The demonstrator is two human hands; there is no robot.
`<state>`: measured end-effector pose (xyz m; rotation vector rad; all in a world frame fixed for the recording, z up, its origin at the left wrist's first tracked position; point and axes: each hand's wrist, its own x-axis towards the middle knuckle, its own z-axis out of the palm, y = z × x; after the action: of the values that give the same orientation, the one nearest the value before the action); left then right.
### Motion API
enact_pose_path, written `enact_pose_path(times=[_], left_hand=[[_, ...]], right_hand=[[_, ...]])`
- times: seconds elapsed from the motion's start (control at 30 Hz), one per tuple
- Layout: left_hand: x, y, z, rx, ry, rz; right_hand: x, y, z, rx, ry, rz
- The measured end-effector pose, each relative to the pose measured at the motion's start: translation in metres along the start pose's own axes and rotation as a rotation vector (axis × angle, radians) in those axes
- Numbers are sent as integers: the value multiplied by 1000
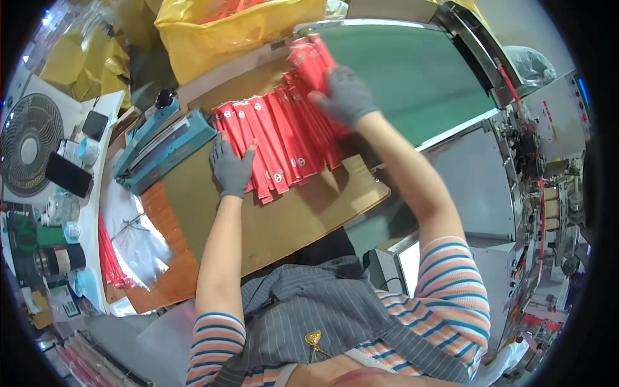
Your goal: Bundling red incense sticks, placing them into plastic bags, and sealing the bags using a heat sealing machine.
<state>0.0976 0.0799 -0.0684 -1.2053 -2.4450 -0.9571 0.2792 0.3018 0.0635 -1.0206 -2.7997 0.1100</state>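
Observation:
A row of long, narrow red packets [274,145] with small round white marks lies side by side on a brown board [284,222]. My left hand [232,166], in a grey glove with bare fingertips, rests against the row's left end, its fingers stretched out and its thumb over the packets. Beyond the right end of the row, my right hand [350,98], gloved the same way, is closed round a bundle of red packets [309,61]. The bundle is raised near the edge of a green conveyor belt [412,74] and is slightly blurred.
A blue bag sealer [169,151] stands left of the row. Behind the board is a yellow bag [222,45] with more red packets. At far left, a fan [29,145] and a phone [69,174] sit on a white shelf. Machinery [538,168] lines the right side.

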Motion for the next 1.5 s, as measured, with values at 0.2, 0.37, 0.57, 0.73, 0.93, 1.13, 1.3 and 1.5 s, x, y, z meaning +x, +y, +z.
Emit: enact_pose_path(times=[0.2, 0.37, 0.57, 0.73, 0.93, 1.13, 1.3, 1.5], left_hand=[[22, 51, -16, -275, -208, -360], [34, 33, -18, -724, -244, -658], [22, 2, -19, -1249, -489, -921], [5, 33, -113, -1219, -283, -386], [-27, 22, -176, -1047, -329, 38], [-53, 21, -187, -926, -459, 14], [-65, 16, -194, -925, -388, 103], [-47, 15, -201, -994, -403, 81]], right_hand=[[29, -13, 78, 440, -69, 497], [26, -90, 59, 404, -237, 339], [-23, -127, 83, 1877, -657, 475], [-60, -164, 53, 1932, -218, 50], [-98, -168, -2, 1776, -384, -341], [-123, -191, -7, 1661, -231, -591], [-137, -204, -6, 1617, -176, -538], [-120, -205, -10, 1762, -180, -476]])
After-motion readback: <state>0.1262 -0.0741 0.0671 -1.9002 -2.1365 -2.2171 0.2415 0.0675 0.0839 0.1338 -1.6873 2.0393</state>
